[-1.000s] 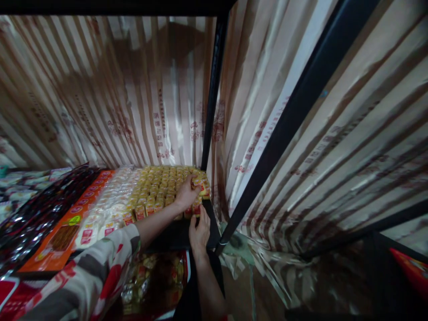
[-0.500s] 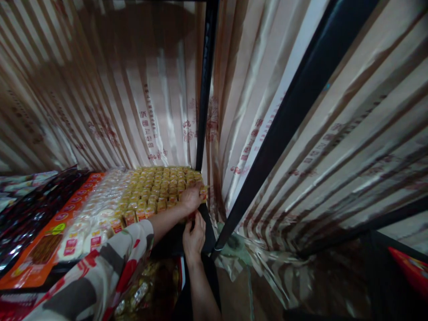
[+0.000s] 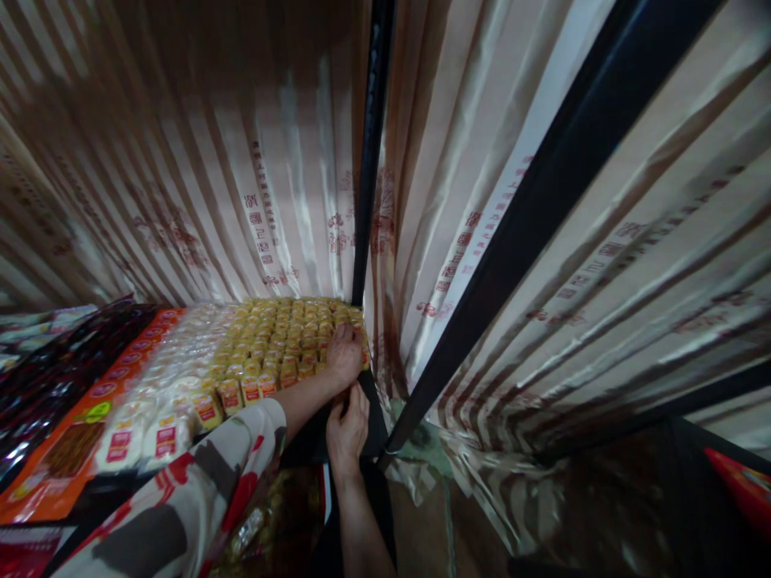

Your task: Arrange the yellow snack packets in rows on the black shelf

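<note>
saw the yellow packets (image 3: pixel 271 341) packed in close rows at the foot of the black rear post (image 3: pixel 369 152), mostly to its left and forward of it. laid the left hand (image 3: pixel 346 353) over the right end of those rows, just below the post's foot, with back upward and fingers bent close together, touching the packets. could not tell from this angle of any single packet grasped beneath, with the fingertips partly hidden. held the right hand (image 3: pixel 348 429) just below the left one, farther down from the post, half open, with thumb apart from loosely curled fingers and the tips near the left wrist. could not tell of anything gripped there either. noted the black shelf (image 3: pixel 377 429) beside the right hand, below the post. found white packets (image 3: pixel 172 381) farther left of the post, next to the yellow ones, then an orange package (image 3: pixel 90 417) and dark shiny packages (image 3: pixel 57 377) farther left again. saw a pale printed curtain (image 3: pixel 295 185) behind the post, and a thicker black bar (image 3: pixel 530 233) slanting to its right. noticed a patterned sleeve (image 3: pixel 174 506) on the left arm, below and left of the post.
</note>
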The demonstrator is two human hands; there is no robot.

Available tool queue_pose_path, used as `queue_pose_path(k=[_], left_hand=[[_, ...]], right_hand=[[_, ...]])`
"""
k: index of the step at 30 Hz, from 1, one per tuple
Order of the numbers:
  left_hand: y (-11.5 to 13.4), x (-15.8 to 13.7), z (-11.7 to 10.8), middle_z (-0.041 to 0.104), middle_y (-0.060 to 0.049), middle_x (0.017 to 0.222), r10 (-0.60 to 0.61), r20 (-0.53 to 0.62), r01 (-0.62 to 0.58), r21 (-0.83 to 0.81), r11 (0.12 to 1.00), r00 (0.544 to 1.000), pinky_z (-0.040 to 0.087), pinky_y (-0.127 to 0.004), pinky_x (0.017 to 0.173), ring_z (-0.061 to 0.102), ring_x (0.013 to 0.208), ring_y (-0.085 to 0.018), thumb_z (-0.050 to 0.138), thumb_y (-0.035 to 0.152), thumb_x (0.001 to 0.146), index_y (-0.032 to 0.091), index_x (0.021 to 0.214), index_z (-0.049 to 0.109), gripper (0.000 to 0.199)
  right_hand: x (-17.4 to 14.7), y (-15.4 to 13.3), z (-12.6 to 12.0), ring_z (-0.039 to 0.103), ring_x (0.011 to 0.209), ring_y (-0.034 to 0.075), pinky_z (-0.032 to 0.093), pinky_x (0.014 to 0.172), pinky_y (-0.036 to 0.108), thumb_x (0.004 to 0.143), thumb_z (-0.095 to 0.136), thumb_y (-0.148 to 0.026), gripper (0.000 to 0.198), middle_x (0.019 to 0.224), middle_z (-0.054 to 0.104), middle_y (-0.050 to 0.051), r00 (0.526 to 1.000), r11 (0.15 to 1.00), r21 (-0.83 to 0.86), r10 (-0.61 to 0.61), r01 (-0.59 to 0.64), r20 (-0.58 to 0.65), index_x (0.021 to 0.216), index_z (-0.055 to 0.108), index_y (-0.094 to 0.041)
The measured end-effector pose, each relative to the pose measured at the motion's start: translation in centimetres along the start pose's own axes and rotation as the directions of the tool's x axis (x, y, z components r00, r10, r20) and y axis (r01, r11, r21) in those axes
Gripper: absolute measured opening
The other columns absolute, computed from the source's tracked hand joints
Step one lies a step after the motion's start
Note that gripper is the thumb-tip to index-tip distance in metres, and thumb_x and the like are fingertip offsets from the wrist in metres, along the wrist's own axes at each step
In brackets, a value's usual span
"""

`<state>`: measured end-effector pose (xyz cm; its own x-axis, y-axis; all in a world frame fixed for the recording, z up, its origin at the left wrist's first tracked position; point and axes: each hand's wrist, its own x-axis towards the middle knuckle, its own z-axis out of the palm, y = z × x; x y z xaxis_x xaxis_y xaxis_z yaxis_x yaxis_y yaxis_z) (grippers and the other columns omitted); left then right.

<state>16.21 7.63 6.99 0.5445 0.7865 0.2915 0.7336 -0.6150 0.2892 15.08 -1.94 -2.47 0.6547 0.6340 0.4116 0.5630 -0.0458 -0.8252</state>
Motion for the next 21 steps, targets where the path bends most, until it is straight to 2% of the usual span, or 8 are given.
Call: queue_pose_path(k=[7,12,14,17,18,20,21], left_hand=[[-0.1,-0.2,-0.4,0.053,-0.017,0.11,-0.001,-0.005,0.002,0.053,0.999,1.0,0.038,-0.039,0.092,0.043,0.109,-0.03,0.049,0.011,0.078,0.01,0.107,0.056,0.029],[-0.3,-2.1,-1.5,0.052,-0.013,0.113,0.064,-0.121,-0.074,-0.08,0.994,0.991,0.036,-0.039,0.096,0.042,0.111,-0.026,0.046,0.015,0.081,0.013,0.108,0.056,0.029],[-0.4,-4.1,-2.1,0.053,-0.011,0.112,0.107,-0.172,-0.139,-0.187,0.972,0.979,0.036,-0.037,0.098,0.043,0.11,-0.023,0.043,0.014,0.082,0.015,0.106,0.057,0.028],[-0.7,-8.8,-3.0,0.057,-0.008,0.106,0.148,-0.225,-0.222,-0.354,0.908,0.963,0.039,-0.034,0.094,0.046,0.105,-0.02,0.042,0.011,0.08,0.018,0.103,0.059,0.029],[-0.8,-10.8,-3.1,0.058,-0.008,0.103,0.14,-0.237,-0.227,-0.396,0.89,0.961,0.04,-0.034,0.092,0.048,0.102,-0.019,0.043,0.01,0.078,0.018,0.1,0.059,0.028],[-1.3,-15.2,-3.0,0.061,-0.007,0.094,0.085,-0.286,-0.214,-0.459,0.862,0.954,0.043,-0.033,0.086,0.051,0.094,-0.018,0.042,0.008,0.076,0.017,0.091,0.061,0.026],[-1.7,-17.6,-2.8,0.061,-0.007,0.092,0.05,-0.265,-0.18,-0.494,0.851,0.963,0.044,-0.033,0.084,0.052,0.092,-0.018,0.041,0.006,0.075,0.017,0.09,0.06,0.027]], right_hand=[[0.0,0.0,-0.1,0.047,0.113,0.027,0.039,0.095,0.044,0.081,0.036,-0.017,0.041,0.118,0.055,0.017,0.999,0.999,-0.032,-0.032,0.032,-0.002,0.118,0.052,-0.009],[0.1,0.2,-0.2,0.047,0.113,0.027,0.039,0.094,0.045,0.082,0.038,-0.022,0.041,0.118,0.055,0.017,0.998,0.996,-0.053,-0.069,0.069,-0.002,0.118,0.051,-0.011],[0.2,0.5,-0.3,0.046,0.113,0.027,0.038,0.095,0.046,0.081,0.039,-0.025,0.041,0.118,0.055,0.017,0.994,0.992,-0.063,-0.105,0.106,0.013,0.119,0.05,-0.011],[0.4,0.8,-0.5,0.045,0.115,0.026,0.035,0.097,0.047,0.081,0.035,-0.024,0.04,0.115,0.056,0.016,0.978,0.976,-0.087,-0.194,0.201,0.08,0.114,0.053,-0.013],[0.5,0.8,-0.5,0.045,0.117,0.025,0.034,0.098,0.047,0.081,0.034,-0.023,0.04,0.116,0.056,0.015,0.972,0.973,-0.078,-0.207,0.216,0.111,0.114,0.053,-0.013],[0.5,0.5,-0.5,0.044,0.118,0.024,0.036,0.097,0.045,0.079,0.036,-0.021,0.042,0.123,0.052,0.015,0.981,0.98,-0.073,-0.181,0.186,0.067,0.118,0.05,-0.013],[0.5,0.3,-0.5,0.043,0.118,0.025,0.035,0.098,0.045,0.078,0.04,-0.021,0.042,0.125,0.051,0.016,0.985,0.982,-0.086,-0.168,0.17,0.035,0.118,0.051,-0.012]])
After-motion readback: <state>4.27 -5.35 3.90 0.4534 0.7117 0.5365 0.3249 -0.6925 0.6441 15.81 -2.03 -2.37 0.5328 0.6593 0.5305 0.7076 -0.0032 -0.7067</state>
